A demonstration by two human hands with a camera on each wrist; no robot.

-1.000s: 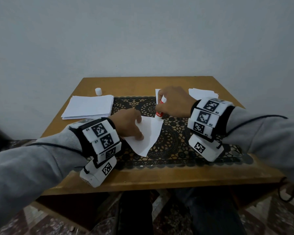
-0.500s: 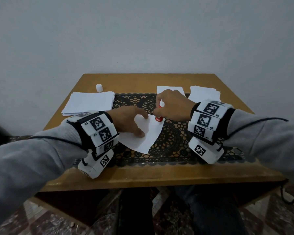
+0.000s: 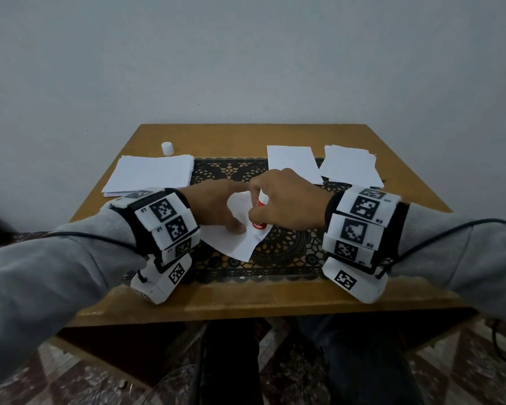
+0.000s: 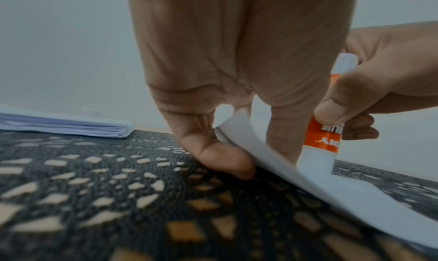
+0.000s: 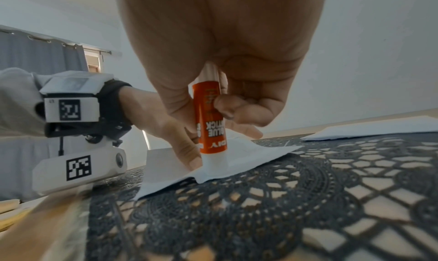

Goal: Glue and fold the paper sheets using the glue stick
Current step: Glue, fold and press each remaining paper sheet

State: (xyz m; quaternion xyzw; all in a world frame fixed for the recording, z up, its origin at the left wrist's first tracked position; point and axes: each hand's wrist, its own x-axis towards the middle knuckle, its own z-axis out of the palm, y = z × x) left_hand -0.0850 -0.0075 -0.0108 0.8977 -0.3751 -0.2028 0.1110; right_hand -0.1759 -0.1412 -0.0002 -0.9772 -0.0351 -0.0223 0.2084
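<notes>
The right hand (image 3: 287, 197) pinches the glue stick (image 5: 211, 132) between thumb and curled fingers (image 5: 225, 105), holding it upright with its tip on the paper sheet (image 3: 234, 241). The left hand (image 3: 214, 206) presses that sheet onto the black lace mat (image 3: 289, 247) on the table (image 3: 246, 299), fingers (image 4: 220, 156) straight.

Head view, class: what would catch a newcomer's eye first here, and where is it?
First, the orange glue stick, held upright by the right hand with its tip down on the small paper sheet in the middle of the dark lace mat. The left hand presses that sheet down beside it. Next, the paper stack at the far left, with a white cap behind it.
</notes>
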